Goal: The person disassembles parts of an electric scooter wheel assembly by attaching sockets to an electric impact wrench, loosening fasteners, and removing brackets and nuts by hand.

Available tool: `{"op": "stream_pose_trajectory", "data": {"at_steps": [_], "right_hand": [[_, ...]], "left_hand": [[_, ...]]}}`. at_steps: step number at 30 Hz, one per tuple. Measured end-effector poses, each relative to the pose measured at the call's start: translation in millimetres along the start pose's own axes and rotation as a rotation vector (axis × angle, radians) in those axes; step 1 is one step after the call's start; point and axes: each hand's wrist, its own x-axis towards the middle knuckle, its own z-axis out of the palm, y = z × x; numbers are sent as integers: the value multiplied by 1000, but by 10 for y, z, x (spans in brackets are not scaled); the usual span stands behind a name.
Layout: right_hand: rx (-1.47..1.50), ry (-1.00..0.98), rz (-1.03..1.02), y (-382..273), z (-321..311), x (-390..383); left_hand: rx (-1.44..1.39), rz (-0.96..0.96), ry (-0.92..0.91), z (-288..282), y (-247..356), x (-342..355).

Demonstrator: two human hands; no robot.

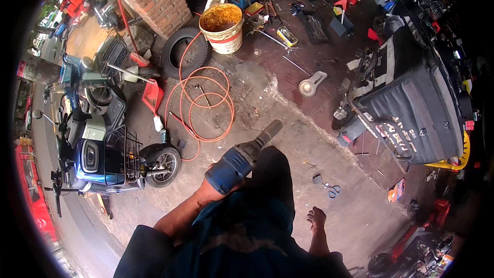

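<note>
My left hand (209,189) is closed around a blue power tool (229,169), which looks like an impact wrench. A long metal socket (269,132) sits on its nose, tilted up and to the right, above my dark-trousered leg (272,177). Off to the right, my right hand (317,218) hangs low with its fingers curled in. Its palm is hidden, so anything inside cannot be made out. Nearest to that hand, on the concrete, lie scissors (334,191) with dark blue handles and a small dark block (317,179).
A blue electric scooter (98,159) stands at left. An orange hose (226,123) lies coiled ahead, beside a tyre (186,53) and a dirty bucket (226,44). Several tools lie scattered at the back, near a round-headed metal part (309,86). A vehicle with a dark cover (411,108) stands right.
</note>
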Motion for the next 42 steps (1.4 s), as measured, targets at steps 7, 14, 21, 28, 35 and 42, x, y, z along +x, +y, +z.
{"op": "stream_pose_trajectory", "data": {"at_steps": [7,14,21,28,35,42], "right_hand": [[-359,-50,-492,-307,1136,612],[-674,-343,-1032,-1896,2865,-51],[-1064,-624,-633,-1211,3431,107],[-474,-811,-353,-2461,3007,-252],[-176,-535,-204,-3076,3540,620],[623,-11,-377,-3690,3731,2514]], "left_hand": [[-149,-78,-174,-38,-269,1501],[-144,-25,-136,144,-416,2852],[-242,-276,-161,438,-546,3921],[-205,-19,-220,893,-432,5168],[-178,295,-462,1563,-1167,6189],[-197,504,-710,2246,-2361,6787]]}}
